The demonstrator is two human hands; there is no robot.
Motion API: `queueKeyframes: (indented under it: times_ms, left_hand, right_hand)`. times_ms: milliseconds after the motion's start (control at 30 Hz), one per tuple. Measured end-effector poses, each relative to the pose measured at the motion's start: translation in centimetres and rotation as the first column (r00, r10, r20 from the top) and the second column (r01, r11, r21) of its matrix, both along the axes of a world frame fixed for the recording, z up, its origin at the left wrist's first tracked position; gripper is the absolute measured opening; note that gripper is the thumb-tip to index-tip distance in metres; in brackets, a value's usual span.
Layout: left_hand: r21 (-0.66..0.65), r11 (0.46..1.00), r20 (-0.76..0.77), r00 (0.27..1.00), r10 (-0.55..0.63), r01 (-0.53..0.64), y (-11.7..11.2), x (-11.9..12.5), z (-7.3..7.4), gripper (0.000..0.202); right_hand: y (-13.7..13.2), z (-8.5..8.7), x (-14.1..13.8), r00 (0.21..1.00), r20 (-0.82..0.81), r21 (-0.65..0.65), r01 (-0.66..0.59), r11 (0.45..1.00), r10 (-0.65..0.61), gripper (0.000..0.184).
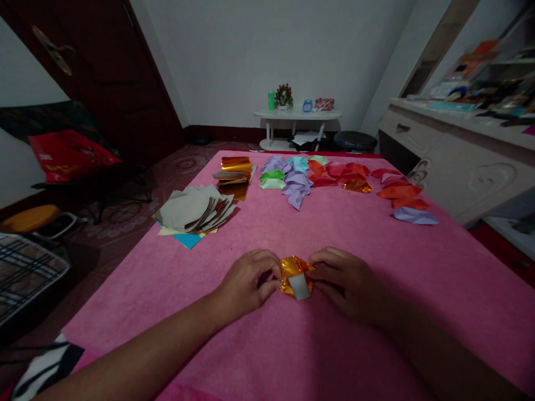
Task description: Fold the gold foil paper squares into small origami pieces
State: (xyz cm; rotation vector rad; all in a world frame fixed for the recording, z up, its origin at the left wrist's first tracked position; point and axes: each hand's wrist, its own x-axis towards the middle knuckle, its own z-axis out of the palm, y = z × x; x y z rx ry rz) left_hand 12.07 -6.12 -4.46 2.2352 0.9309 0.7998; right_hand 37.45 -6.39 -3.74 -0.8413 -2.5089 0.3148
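Note:
A small gold foil paper piece (295, 275), partly folded with a white flap showing, lies on the pink tablecloth (376, 312) near me. My left hand (246, 281) pinches its left edge with curled fingers. My right hand (346, 281) pinches its right edge, fingers pressed together. Both hands rest on the cloth.
A fanned stack of paper sheets (194, 214) lies at the left. Gold foil sheets (236, 172) sit farther back. Several folded paper shapes in purple (295, 186), green, red and orange (399, 192) lie across the far side. A white side table (296, 120) stands by the wall; a cabinet (460, 167) is at the right.

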Motion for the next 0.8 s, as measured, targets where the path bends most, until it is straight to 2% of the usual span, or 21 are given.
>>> queueKeyframes:
  times_ms: [100,267,367,567,700,800]
  left_hand:
    - [0.053,0.999,-0.020,1.000,-0.014,0.015,-0.2,-0.1,-0.1,0.002]
    - [0.256,0.964,-0.207,0.978,-0.022,0.076,-0.9,-0.4,0.0,0.015]
    - [0.328,0.939,-0.285,0.959,-0.004,0.102,-1.3,-0.3,0.4,0.026]
    - [0.434,0.891,-0.441,0.894,0.081,0.133,-1.8,0.6,0.7,0.020]
    - [0.459,0.881,-0.400,0.912,0.090,0.114,-1.6,0.4,0.1,0.021]
    - [0.362,0.931,-0.268,0.962,0.048,0.055,-1.2,0.0,-0.1,0.022]
  right_hand:
    - [0.0,-0.1,0.1,1.000,0.003,-0.006,0.003,1.000,-0.003,0.016]
    - [-0.1,0.0,0.1,1.000,-0.003,-0.014,0.002,1.000,-0.002,0.015]
    - [-0.1,0.1,-0.1,1.000,-0.025,-0.026,0.000,1.000,-0.001,0.016]
    - [-0.2,-0.2,-0.5,0.998,-0.046,-0.040,0.032,0.999,-0.034,0.015]
    - [-0.2,-0.5,-0.4,0.998,-0.045,-0.042,0.033,0.999,-0.035,0.016]
    - [-0.2,-0.3,-0.5,0.998,-0.052,-0.045,0.040,0.998,-0.042,0.014]
